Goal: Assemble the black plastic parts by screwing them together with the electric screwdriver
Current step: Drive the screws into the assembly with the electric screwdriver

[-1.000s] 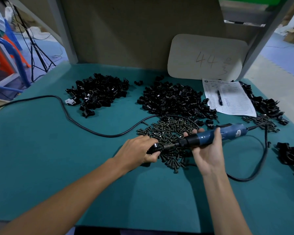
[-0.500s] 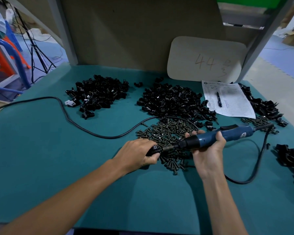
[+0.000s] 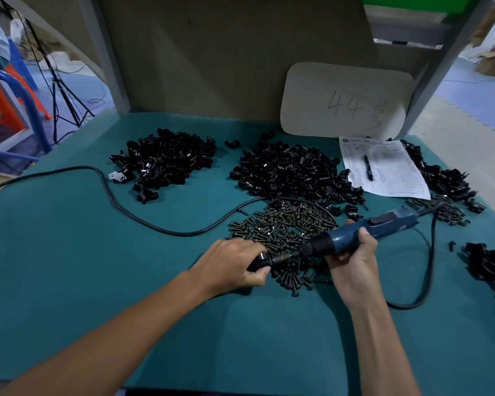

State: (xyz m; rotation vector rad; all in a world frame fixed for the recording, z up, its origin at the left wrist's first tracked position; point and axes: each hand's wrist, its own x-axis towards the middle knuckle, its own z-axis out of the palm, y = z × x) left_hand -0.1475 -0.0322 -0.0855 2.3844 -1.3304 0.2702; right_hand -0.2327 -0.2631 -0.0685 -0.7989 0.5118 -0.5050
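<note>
Left hand (image 3: 235, 264) pinches a black plastic part (image 3: 260, 260); right hand (image 3: 353, 260) grips the electric screwdriver (image 3: 366, 231) against it.

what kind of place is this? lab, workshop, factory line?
Likely a factory assembly bench: heaps of loose black plastic parts, a pile of screws, a corded electric screwdriver, plus a printed form.

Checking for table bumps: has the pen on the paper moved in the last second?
No. The pen still lies mid-sheet on the paper, at the same angle.
</note>
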